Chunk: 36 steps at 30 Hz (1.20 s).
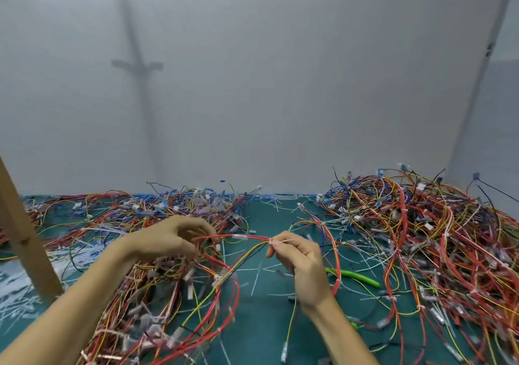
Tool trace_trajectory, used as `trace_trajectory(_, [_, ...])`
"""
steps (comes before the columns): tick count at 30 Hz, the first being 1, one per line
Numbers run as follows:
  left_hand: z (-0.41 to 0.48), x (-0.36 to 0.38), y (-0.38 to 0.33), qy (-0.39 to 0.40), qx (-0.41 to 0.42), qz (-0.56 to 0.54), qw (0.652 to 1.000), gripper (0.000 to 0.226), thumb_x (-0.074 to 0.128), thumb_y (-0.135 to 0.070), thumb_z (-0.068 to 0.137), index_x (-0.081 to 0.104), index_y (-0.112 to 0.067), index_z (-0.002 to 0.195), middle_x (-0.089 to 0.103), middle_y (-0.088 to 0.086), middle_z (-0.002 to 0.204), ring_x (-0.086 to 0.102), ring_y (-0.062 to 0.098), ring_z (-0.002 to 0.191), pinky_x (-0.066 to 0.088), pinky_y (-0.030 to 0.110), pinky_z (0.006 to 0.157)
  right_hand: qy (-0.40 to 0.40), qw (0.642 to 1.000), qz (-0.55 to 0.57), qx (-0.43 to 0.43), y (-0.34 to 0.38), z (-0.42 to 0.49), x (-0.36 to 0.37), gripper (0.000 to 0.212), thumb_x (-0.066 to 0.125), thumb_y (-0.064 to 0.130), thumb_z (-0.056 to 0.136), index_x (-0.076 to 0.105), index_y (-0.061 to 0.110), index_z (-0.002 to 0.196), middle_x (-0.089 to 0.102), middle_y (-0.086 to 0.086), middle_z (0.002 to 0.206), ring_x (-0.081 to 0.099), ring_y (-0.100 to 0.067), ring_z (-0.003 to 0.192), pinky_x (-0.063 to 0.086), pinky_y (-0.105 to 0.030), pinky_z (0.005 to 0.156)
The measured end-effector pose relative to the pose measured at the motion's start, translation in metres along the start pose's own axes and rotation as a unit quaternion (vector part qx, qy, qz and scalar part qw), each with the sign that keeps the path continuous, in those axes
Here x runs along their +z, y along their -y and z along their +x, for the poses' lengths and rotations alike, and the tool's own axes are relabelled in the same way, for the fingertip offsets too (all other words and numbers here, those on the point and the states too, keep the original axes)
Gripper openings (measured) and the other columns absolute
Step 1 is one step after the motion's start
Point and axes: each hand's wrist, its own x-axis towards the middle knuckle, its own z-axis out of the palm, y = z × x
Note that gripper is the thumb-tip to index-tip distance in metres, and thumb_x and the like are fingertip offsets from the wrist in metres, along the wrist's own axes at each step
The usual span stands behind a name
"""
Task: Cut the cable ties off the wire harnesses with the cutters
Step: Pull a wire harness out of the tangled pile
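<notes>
Dozens of red and yellow wires lie heaped nearest the person, a near pile (157,303) spread below and to the near side of the left hand's grip on the green mat (266,322). Just above it the left hand (168,238) curls its fingers round the red strands of one wire harness (252,237), lifted clear of the mat. At the other end of that short span the right hand (300,260) pinches a white cable tie (276,241) between thumb and fingertip. Whether this tie is already severed cannot be told. The cutters (359,277), green-handled, lie on the mat just outboard of the right hand, gripped by neither hand. White cut scraps (257,282) litter the mat beneath and beyond both grips, so a good share of the work looks done. Further out from the right-hand grip rises a tall right pile (421,238) in which white ties show on the bundles, so plenty seems left. Beyond the left-hand grip lies a far pile (174,204), flatter and looser, probably finished pieces. A wooden post (25,241) leans well outside the left grip.
</notes>
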Motion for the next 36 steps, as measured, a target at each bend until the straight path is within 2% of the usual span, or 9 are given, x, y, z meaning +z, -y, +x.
trace_trajectory(5, [0.005,0.013,-0.003,0.066,-0.025,0.115,0.991,0.01,0.08,-0.031,0.077,0.078,-0.034,0.087,0.058,-0.016,0.131,0.051,-0.005,0.119,0.039,0.03,0.105,-0.011,1.0,0.017,0.013,-0.004,0.001,-0.002,0.024,0.057,0.02,0.08,0.064,0.01,0.06,0.041,0.009,0.05,0.029,-0.006,0.05,0.026,-0.013,0.049])
trace_trajectory(12, [0.007,0.023,0.002,-0.046,0.02,0.075,0.996,0.001,0.079,-0.035,0.076,0.079,-0.035,0.077,0.076,-0.013,0.087,0.069,0.0,0.086,0.05,0.016,0.079,0.061,0.998,-0.023,0.026,-0.004,-0.003,0.003,0.022,0.057,0.023,0.079,0.065,0.012,0.062,0.037,0.002,0.052,0.03,-0.009,0.053,0.022,-0.02,0.05])
trace_trajectory(15, [0.01,0.027,0.003,-0.094,0.011,0.133,0.987,0.006,0.077,-0.044,0.078,0.078,-0.04,0.082,0.074,-0.02,0.083,0.069,-0.002,0.081,0.055,0.029,0.082,0.133,0.989,-0.045,0.04,-0.005,-0.007,0.01,0.019,0.057,0.021,0.078,0.066,0.015,0.062,0.049,0.004,0.056,0.037,-0.006,0.055,0.029,-0.017,0.054])
trace_trajectory(18, [0.013,0.031,0.003,-0.148,-0.009,0.17,0.974,0.004,0.075,-0.05,0.078,0.075,-0.048,0.075,0.072,-0.027,0.078,0.067,-0.006,0.074,0.053,0.026,0.074,0.174,0.982,-0.052,0.056,-0.005,-0.009,0.013,0.018,0.055,0.018,0.078,0.067,0.01,0.067,0.051,0.008,0.057,0.04,-0.003,0.056,0.031,-0.014,0.056])
trace_trajectory(20, [0.016,0.034,0.002,-0.182,-0.039,0.222,0.957,0.009,0.072,-0.056,0.078,0.074,-0.047,0.075,0.071,-0.026,0.076,0.065,-0.004,0.072,0.048,0.024,0.066,0.179,0.981,-0.049,0.059,-0.005,-0.008,0.011,0.02,0.055,0.017,0.077,0.068,0.004,0.069,0.055,0.002,0.062,0.042,-0.004,0.059,0.032,-0.014,0.058])
trace_trajectory(24, [0.022,0.037,0.0,-0.222,-0.08,0.279,0.931,0.017,0.066,-0.053,0.085,0.076,-0.04,0.088,0.073,-0.014,0.072,0.066,0.005,0.069,0.047,0.023,0.061,0.154,0.986,-0.038,0.053,-0.002,-0.006,0.005,0.018,0.055,0.017,0.075,0.065,0.015,0.061,0.055,-0.003,0.062,0.041,-0.003,0.057,0.031,-0.011,0.056])
trace_trajectory(28, [0.02,0.032,0.0,-0.199,-0.075,0.231,0.949,0.015,0.06,-0.037,0.094,0.072,-0.039,0.102,0.07,-0.017,0.062,0.061,-0.002,0.053,0.04,0.018,0.049,0.074,0.996,-0.018,0.048,-0.007,-0.001,0.0,0.021,0.053,0.016,0.071,0.058,0.013,0.051,0.051,0.002,0.053,0.043,-0.007,0.054,0.034,-0.016,0.055])
trace_trajectory(31, [0.013,0.028,-0.003,-0.17,-0.032,0.179,0.968,0.033,0.058,-0.018,0.096,0.066,-0.047,0.109,0.07,-0.023,0.064,0.059,-0.006,0.049,0.036,0.009,0.045,0.017,0.999,-0.012,0.042,-0.012,0.001,-0.002,0.021,0.054,0.019,0.07,0.057,0.007,0.053,0.05,-0.001,0.055,0.043,-0.012,0.059,0.035,-0.021,0.058])
trace_trajectory(36, [0.008,0.027,-0.004,-0.193,0.023,0.005,0.981,0.015,0.078,-0.019,0.079,0.08,-0.033,0.078,0.066,-0.004,0.053,0.035,0.005,0.041,0.03,0.014,0.044,0.002,1.0,-0.007,0.018,-0.013,0.002,-0.004,0.024,0.052,0.019,0.075,0.056,0.015,0.051,0.052,0.001,0.056,0.045,-0.007,0.058,0.036,-0.013,0.057])
